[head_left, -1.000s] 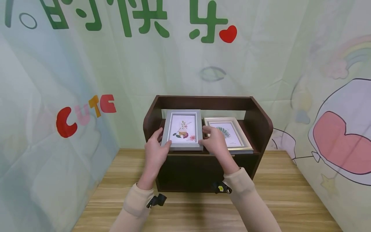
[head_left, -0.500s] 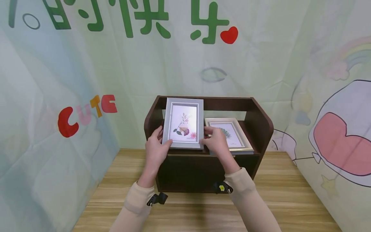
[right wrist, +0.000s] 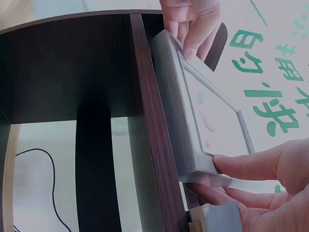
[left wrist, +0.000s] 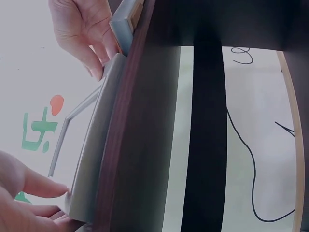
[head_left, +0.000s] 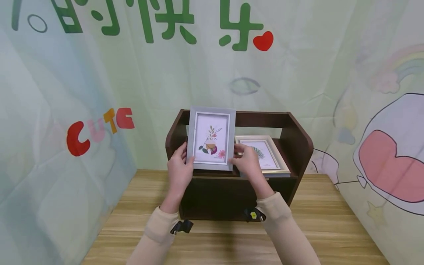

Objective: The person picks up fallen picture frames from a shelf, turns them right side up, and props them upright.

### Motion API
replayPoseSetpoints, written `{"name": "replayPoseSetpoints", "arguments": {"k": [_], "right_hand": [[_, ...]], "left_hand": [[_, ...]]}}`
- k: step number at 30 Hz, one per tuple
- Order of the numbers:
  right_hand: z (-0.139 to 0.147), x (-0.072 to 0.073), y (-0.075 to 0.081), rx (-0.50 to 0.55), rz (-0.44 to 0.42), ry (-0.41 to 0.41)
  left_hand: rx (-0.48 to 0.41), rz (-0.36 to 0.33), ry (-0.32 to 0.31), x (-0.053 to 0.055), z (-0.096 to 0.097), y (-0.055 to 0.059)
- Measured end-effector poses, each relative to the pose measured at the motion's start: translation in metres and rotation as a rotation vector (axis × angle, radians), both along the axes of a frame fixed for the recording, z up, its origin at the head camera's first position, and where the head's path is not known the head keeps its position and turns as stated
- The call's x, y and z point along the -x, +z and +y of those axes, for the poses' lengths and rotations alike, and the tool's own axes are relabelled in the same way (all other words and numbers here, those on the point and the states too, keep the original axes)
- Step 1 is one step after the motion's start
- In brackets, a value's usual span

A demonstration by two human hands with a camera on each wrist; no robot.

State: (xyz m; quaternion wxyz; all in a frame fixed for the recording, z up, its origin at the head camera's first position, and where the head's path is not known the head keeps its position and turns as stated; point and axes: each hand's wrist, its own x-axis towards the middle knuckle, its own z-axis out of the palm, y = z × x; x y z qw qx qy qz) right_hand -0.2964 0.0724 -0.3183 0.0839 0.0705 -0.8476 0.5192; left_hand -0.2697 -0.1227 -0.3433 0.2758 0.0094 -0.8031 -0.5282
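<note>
Both hands grip a silver-grey picture frame (head_left: 212, 139) with a flower print. It leans back, its lower edge close over the top board of a dark brown shelf unit (head_left: 232, 200). My left hand (head_left: 180, 170) holds the lower left side, its thumb on the front and the other fingers partly hidden behind. At the lower right side, my right hand (head_left: 249, 162) pinches the frame between thumb and fingers; the right wrist view shows that thumb (right wrist: 246, 165) on the front corner. A second picture frame (head_left: 281, 162), gold-rimmed with a green leaf print, lies beside it.
The unit has raised side panels (head_left: 301, 147) and a back rail (head_left: 261, 118), with an open compartment below seen in the wrist views. It stands on a wood-grain table (head_left: 132, 221). A printed cloth backdrop (head_left: 149, 81) surrounds the table at the back and sides.
The silver-grey picture frame has tilted up from lying nearly flat, its top edge rising while both hands keep hold of its lower sides. The gold-rimmed picture frame has stayed in place.
</note>
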Motion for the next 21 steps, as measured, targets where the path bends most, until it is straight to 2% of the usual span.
{"name": "replayPoseSetpoints", "arguments": {"k": [8, 21], "right_hand": [[0.0011, 0.0016, -0.0013, 0.039, 0.015, -0.003], [0.0010, 0.0024, -0.0025, 0.035, 0.035, -0.029]], "left_hand": [[0.000, 0.060, 0.022, 0.0020, 0.0022, -0.0021], [0.004, 0.082, 0.036, 0.0079, 0.0035, -0.0052]]}}
